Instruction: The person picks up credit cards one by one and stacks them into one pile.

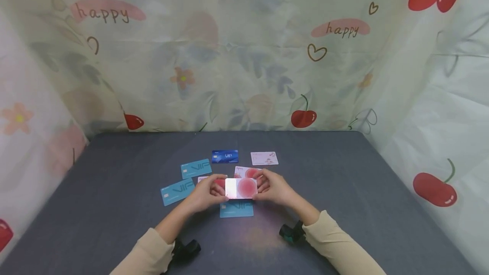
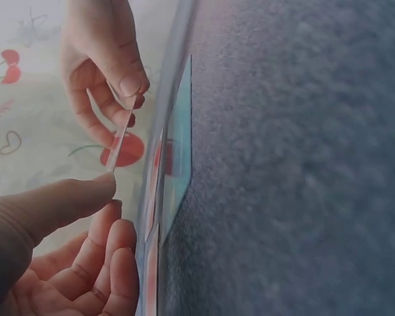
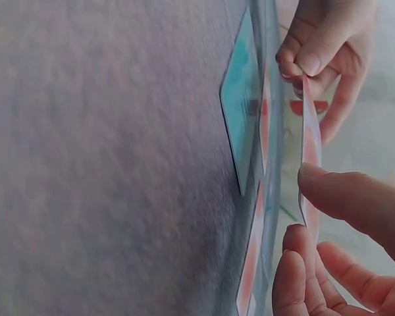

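Note:
A pink card with a red circle is raised off the table, bright glare covering its left part. My left hand pinches its left end between thumb and fingers. At the opposite end, my right hand pinches it too. Both wrist views show this card nearly edge-on between the two hands. Just below it lies a light-blue VIP card, its upper part covered in the head view. Behind the raised card lies another pink card, partly hidden. One more pink card shows only a corner past my left hand.
Two light-blue VIP cards lie to the left. Farther back are a dark-blue VIP card and a pale pink card. All rest on a dark grey table. Printed fabric hangs behind and at both sides.

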Demonstrator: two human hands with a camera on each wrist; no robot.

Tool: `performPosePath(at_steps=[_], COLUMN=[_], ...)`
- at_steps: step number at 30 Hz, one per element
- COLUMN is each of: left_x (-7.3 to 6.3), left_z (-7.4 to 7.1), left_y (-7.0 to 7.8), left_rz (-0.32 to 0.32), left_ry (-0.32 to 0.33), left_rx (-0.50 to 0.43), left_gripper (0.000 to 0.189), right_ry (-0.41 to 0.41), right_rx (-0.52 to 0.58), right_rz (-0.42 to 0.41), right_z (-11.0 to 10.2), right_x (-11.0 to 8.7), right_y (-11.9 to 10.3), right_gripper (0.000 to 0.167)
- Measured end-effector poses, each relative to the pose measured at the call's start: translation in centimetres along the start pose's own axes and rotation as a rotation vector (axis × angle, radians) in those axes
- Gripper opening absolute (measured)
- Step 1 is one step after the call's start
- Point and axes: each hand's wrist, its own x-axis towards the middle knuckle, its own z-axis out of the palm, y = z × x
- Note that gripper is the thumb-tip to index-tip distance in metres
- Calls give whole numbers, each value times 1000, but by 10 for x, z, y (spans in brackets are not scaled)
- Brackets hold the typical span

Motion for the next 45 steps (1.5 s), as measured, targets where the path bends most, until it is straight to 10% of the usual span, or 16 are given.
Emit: performPosePath(at_steps=[27, 45], left_x=[-21, -29], left_z=[-4, 6], left_y=[-2, 3], left_rz=[-41, -9], left_ry=[-20, 16], left_rx=[54, 260], left_gripper=[53, 46], right_ry=[-74, -145], right_rx=[30, -74], right_rz=[-15, -56], right_z=[16, 18], right_x=[-8, -14], right_y=[-6, -6], right_gripper=[52, 47])
